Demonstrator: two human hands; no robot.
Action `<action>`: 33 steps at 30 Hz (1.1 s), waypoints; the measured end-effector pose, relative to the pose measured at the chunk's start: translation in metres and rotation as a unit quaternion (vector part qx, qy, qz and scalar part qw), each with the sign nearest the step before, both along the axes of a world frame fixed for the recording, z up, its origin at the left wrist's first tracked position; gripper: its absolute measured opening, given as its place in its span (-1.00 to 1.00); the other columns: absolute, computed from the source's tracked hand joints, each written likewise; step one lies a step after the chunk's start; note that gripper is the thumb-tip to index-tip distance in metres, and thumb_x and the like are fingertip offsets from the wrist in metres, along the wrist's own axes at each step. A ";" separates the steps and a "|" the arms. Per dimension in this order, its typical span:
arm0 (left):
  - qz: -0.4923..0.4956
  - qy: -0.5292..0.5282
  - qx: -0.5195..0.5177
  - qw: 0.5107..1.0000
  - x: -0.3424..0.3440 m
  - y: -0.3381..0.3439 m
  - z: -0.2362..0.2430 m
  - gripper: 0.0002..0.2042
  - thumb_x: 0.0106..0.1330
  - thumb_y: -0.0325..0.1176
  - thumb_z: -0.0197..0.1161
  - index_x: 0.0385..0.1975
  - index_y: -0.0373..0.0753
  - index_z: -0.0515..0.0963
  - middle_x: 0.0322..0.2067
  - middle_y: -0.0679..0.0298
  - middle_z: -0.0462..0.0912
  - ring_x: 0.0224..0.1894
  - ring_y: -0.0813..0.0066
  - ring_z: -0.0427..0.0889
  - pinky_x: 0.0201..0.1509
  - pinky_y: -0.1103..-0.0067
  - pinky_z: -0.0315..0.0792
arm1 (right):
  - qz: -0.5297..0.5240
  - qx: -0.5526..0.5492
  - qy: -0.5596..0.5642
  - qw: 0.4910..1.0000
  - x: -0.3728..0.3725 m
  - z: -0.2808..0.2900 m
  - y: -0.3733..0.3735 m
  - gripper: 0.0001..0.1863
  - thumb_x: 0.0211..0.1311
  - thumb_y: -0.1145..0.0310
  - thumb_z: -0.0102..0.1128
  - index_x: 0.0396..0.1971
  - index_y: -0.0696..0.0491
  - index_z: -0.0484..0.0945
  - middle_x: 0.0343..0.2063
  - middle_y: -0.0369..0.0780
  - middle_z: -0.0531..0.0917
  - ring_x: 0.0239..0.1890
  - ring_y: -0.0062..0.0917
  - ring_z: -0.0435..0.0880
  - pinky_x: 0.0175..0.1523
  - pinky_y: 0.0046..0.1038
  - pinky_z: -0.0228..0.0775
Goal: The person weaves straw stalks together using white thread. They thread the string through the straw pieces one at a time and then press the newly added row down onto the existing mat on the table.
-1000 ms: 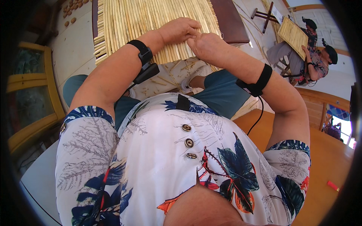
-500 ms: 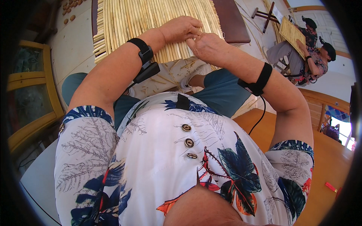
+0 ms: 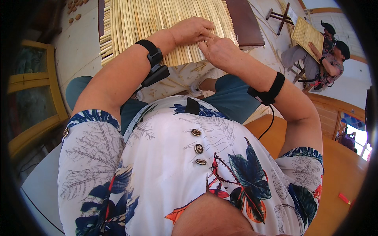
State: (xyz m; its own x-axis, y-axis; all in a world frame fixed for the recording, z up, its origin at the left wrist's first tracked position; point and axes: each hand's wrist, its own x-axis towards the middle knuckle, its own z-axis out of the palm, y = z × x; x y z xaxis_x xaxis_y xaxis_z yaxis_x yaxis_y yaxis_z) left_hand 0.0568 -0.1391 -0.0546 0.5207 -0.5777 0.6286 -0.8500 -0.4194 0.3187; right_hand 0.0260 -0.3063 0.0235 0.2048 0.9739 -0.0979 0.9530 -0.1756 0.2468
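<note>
A mat of pale yellow reed stalks [image 3: 157,23], laid side by side, rests on a dark reddish-brown tabletop [image 3: 246,25] in front of me. Over its near right part, my left hand [image 3: 193,30] bends its fingers down toward the stalks. My right hand [image 3: 220,53] meets it at the fingertips, thumb and forefinger pinched together by the mat's near right edge. Both hands are closed, their tips almost touching. Whatever lies between the fingertips is too small and covered to make out.
Cut stalk scraps [image 3: 177,80] litter the floor below the mat's near edge. At right, a seated person [image 3: 330,65] holds a similar reed panel [image 3: 309,37], with another person behind. A yellow-framed glass cabinet [image 3: 33,82] stands at left. Several round brown objects [image 3: 78,17] lie far left.
The hands stay together at the same part of the mat, with only slight finger movement. The whole view has shifted a little.
</note>
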 end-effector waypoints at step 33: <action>0.000 0.052 0.045 0.998 0.001 -0.001 0.007 -0.80 -0.05 -0.52 0.24 -0.36 -0.25 0.59 -0.08 0.16 0.52 -0.02 0.19 0.46 0.07 0.45 0.34 | -0.057 0.026 0.116 0.991 0.020 -0.002 -0.004 -0.84 -0.01 0.49 -0.02 -0.35 0.10 0.35 -0.67 -0.13 0.52 -0.55 -0.25 0.56 -0.47 -0.30 0.40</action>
State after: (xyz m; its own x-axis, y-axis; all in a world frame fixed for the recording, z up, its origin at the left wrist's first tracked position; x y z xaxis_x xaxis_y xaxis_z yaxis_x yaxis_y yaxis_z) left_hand 0.0582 -0.1400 -0.0475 0.5801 -0.6293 0.5171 -0.8145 -0.4495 0.3667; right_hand 0.0460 -0.3101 0.0217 0.2916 0.9507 -0.1051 0.9563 -0.2922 0.0101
